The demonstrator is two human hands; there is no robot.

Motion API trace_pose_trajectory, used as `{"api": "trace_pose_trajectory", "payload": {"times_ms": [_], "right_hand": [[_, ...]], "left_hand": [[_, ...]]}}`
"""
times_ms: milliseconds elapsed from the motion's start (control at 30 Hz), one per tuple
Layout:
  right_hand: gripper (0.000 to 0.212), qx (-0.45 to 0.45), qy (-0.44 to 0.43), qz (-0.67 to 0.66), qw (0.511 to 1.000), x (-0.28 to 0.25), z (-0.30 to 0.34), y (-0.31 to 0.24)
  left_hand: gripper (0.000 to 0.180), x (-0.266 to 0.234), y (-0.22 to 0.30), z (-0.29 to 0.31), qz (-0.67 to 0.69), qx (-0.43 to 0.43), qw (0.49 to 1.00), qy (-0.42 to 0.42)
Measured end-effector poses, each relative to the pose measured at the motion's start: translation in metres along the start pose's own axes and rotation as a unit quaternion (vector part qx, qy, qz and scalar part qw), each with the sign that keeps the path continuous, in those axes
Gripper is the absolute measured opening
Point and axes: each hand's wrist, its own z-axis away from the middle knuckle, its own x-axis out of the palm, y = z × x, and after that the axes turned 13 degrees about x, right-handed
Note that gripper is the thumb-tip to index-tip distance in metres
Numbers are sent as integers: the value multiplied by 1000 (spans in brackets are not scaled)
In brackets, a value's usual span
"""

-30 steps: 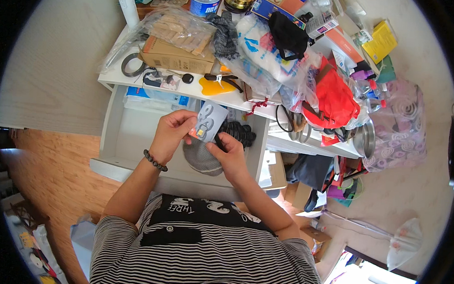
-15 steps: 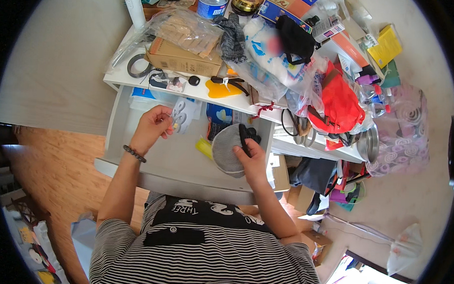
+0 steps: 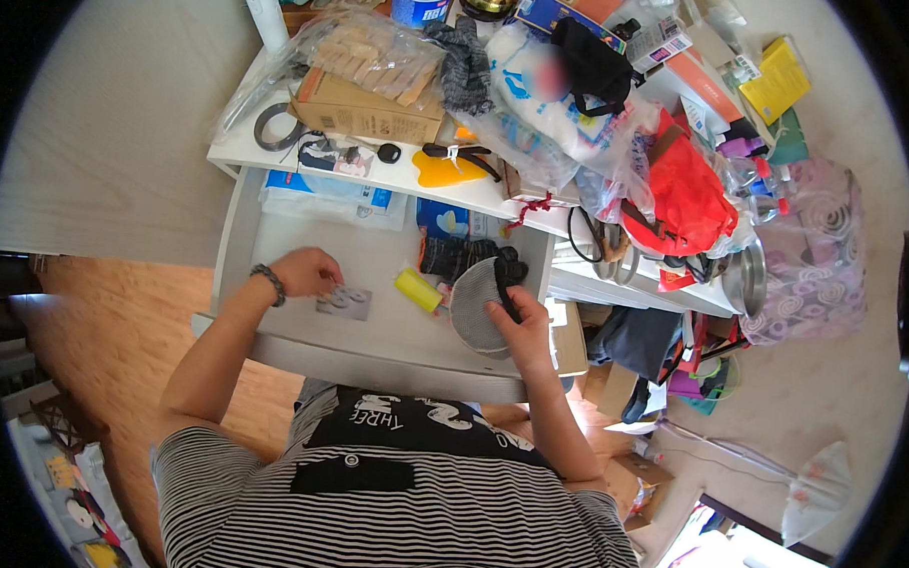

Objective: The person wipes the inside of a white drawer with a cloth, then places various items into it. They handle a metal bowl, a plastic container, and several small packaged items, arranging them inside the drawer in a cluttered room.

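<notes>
Over the pulled-out drawer (image 3: 392, 354), my left hand (image 3: 310, 272) has loosely bent fingers, thumb and fingertips apart, at the upper edge of a small card with grey ring shapes (image 3: 346, 301). That card lies flat on the drawer floor. My right hand (image 3: 519, 321) pinches a rounded grey striped cloth piece with a black edge (image 3: 477, 310) near the drawer's right side. A yellow-green tube-like object (image 3: 417, 291) rests left of the cloth. Dark bundled items (image 3: 453, 256) and a blue packet (image 3: 443, 220) lie behind it.
A blue-and-white plastic package (image 3: 332, 195) lies at the drawer's back left. The cluttered white desktop above carries a tape roll (image 3: 278, 127), a cardboard box (image 3: 365, 109), a red bag (image 3: 683, 197) and a metal bowl (image 3: 745, 279). My body is close to the drawer front.
My left hand has lowered toward the drawer floor, and the ring-patterned card now lies there. My right hand has shifted slightly right and nearer with the cloth piece.
</notes>
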Motion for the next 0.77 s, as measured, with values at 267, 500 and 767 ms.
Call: {"api": "trace_pose_trajectory", "payload": {"times_ms": [267, 500, 767], "right_hand": [[14, -24, -61, -16, 998, 0, 5, -28], [12, 8, -177, -191, 965, 18, -4, -53], [17, -12, -75, -100, 992, 28, -22, -83]], "left_hand": [[34, 46, 31, -20, -252, 85, 957, -118], [41, 22, 120, -27, 354, 256, 891, 122], [34, 16, 134, -35, 567, 172, 746, 306]]}}
